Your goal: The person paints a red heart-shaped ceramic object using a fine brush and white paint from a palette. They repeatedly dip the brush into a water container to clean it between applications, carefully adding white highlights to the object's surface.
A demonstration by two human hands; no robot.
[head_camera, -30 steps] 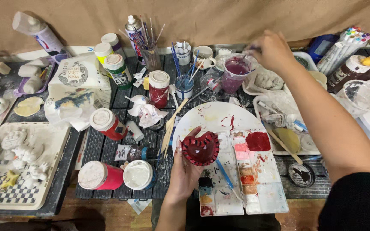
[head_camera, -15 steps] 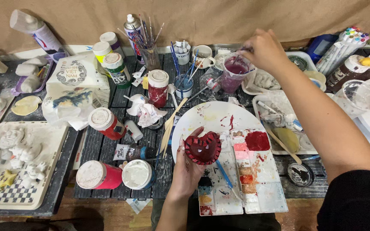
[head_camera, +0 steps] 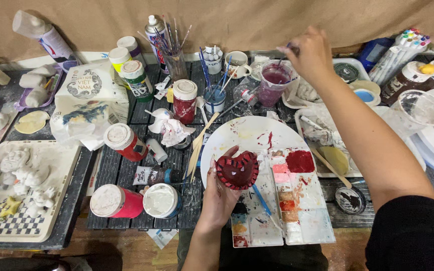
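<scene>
— What's in the left hand [head_camera: 220,193]?

— A heart-shaped dish [head_camera: 237,169], painted dark red, resting in the upturned palm with the fingers curled up around its rim. It sits over the near edge of the round white plate [head_camera: 247,138], just left of the rectangular paint palette [head_camera: 297,200].

— And the right hand [head_camera: 311,54]?

— Stretched out to the far side of the table, fingers pinched together on a thin brush [head_camera: 282,59] whose lower end dips into the clear cup of purplish-red water [head_camera: 274,83].

— What lies around them?

— Red paint jars with white lids [head_camera: 184,100] to the left, a crumpled tissue [head_camera: 173,131] beside them, a glass of brushes [head_camera: 176,62] at the back. A blue-handled brush [head_camera: 262,199] lies across the palette — a red blot [head_camera: 300,161] fills one well. White plaster figures [head_camera: 23,173] sit on a tray at far left.
</scene>
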